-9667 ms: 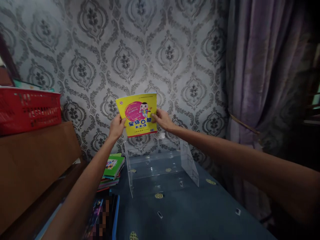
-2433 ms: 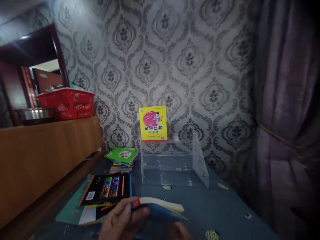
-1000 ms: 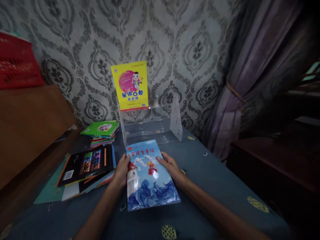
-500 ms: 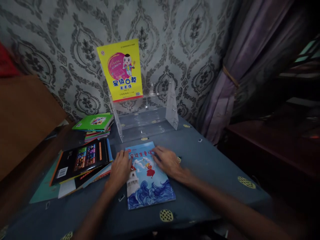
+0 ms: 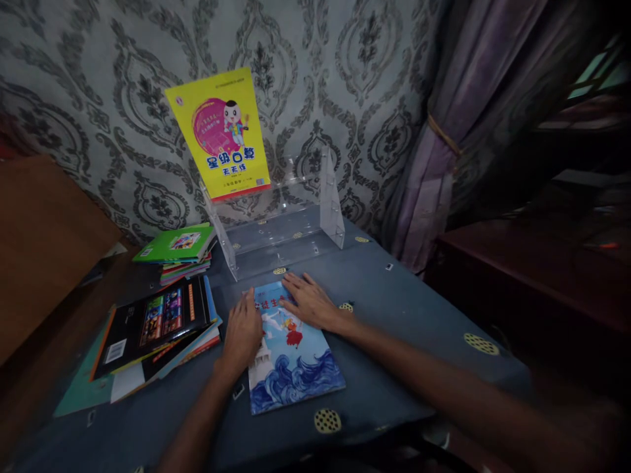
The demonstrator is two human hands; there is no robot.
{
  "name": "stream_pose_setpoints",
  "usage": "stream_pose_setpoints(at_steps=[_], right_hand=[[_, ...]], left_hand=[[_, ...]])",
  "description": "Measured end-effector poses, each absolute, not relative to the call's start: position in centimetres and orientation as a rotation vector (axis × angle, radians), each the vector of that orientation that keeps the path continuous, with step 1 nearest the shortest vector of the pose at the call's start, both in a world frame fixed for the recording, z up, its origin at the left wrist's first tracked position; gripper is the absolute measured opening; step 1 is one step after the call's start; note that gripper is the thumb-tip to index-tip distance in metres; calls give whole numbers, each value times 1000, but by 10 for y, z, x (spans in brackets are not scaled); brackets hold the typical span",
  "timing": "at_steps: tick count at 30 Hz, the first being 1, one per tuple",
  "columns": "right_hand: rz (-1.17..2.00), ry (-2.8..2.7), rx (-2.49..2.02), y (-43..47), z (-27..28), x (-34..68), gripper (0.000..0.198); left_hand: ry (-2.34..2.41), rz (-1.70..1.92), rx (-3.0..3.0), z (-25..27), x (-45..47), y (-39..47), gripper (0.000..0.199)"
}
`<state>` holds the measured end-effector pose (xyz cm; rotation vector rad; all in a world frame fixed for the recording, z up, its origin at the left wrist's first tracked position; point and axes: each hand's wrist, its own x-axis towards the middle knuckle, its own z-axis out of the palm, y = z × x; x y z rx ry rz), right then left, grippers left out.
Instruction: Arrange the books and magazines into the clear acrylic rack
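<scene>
A blue picture book (image 5: 296, 368) with a red-dressed figure and waves on its cover lies flat on the dark tablecloth. Along its upper left edge rests my left hand (image 5: 245, 332), fingers stretched forward and partly over the cover. My right hand (image 5: 311, 302) lies flat across the book's upper right corner with its fingers spread, hiding part of the title. Neither hand grips the book. Behind it stands a clear acrylic rack (image 5: 276, 236), and a yellow workbook (image 5: 221, 135) leans upright on the rack's upper left.
Left of the book lies a pile of books topped by a black one (image 5: 158, 322). Farther back is a stack with a green book (image 5: 175, 244) on top. A brown board (image 5: 49, 243) stands at the far left. A purple curtain (image 5: 428, 177) hangs at the right.
My right hand has shifted inward from the book's right edge onto its upper corner, its fingers flatter. My left hand stays at the left edge. The view has shifted slightly.
</scene>
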<state>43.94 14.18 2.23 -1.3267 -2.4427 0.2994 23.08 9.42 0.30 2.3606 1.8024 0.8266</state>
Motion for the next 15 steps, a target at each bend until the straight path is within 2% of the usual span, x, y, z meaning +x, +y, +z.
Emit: stream_pose_setpoints(at_steps=[5,10,15], right_hand=[[278,-2373,-1439,147,20,451,54],[331,-2378,-1398,162,12,458,45],[385,-2388,-1339,173,5,464,42]], left_hand=[[1844,750,2384,6,232,92,49],[1802,682,2470,15,235,92,38],[1416,499,2678,25,247,100,39]])
